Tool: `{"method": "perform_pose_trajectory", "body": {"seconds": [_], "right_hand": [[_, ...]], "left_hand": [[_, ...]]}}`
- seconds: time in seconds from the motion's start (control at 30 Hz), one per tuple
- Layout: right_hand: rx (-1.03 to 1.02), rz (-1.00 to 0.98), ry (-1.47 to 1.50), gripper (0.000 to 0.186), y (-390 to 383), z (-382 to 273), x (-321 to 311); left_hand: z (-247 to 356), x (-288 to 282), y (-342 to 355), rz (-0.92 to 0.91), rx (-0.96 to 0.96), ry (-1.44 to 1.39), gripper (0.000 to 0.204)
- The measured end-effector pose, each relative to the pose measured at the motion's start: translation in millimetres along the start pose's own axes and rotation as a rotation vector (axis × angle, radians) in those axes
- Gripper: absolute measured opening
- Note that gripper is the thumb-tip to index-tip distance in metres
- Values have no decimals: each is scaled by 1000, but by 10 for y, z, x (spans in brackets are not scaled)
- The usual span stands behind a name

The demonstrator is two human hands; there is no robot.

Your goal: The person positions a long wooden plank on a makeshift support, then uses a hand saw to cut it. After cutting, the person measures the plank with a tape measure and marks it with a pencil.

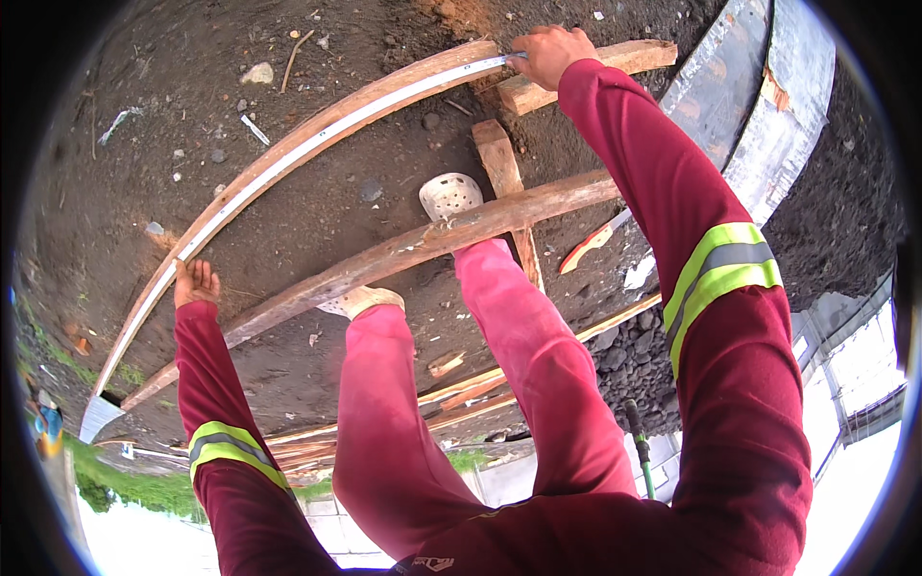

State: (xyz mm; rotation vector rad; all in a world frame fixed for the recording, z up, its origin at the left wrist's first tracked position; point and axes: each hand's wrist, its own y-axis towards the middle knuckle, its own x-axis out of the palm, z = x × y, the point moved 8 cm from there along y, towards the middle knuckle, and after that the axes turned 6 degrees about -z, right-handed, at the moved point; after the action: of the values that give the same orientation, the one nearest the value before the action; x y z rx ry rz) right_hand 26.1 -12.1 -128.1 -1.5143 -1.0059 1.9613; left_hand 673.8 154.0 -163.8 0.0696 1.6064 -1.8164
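Note:
A white tape measure blade (331, 132) runs along the top of a long wooden beam (279, 154), which looks curved in this wide picture. My right hand (555, 53) is closed on the tape near the beam's far right end, beside a short wood block (615, 65). At the left, my left hand (198, 283) is against the beam's near edge, its thumb side pinching the tape and its other fingers loosely curled. A second beam (403, 248) lies nearer me, across a short wood piece (499, 163). My feet in white perforated clogs (451, 195) are beside this nearer beam.
An orange-handled tool (588, 248) with a blade lies on the dirt, partly behind my right arm. Grey metal sheets (778, 125) are at the far right. Thin wood strips (471, 392) lie behind my legs, near a gravel heap (634, 370). A grey metal piece (99, 419) touches the beams' left ends.

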Motion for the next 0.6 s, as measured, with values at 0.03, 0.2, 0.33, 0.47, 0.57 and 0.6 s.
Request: {"method": "perform_pose_trajectory", "body": {"seconds": [0.03,0.2,0.33,0.47,0.57,0.6], "right_hand": [[-3,24,0,33,-2,1,-9],[-39,47,-28,34,-3,5,-27],[-71,40,85,27,-6,38,-76],[-84,108,98,26,-35,0,-133],[-74,88,103,25,-27,-9,-113],[-70,77,102,25,-19,-6,-105]], "left_hand": [[2,7,-10,5,1,2,48],[-5,-3,-16,7,12,-5,50],[-6,-9,6,-14,11,-11,52],[7,-20,8,-3,22,-8,55],[29,-25,5,-6,47,33,57],[24,-19,8,-15,42,27,57]]}}
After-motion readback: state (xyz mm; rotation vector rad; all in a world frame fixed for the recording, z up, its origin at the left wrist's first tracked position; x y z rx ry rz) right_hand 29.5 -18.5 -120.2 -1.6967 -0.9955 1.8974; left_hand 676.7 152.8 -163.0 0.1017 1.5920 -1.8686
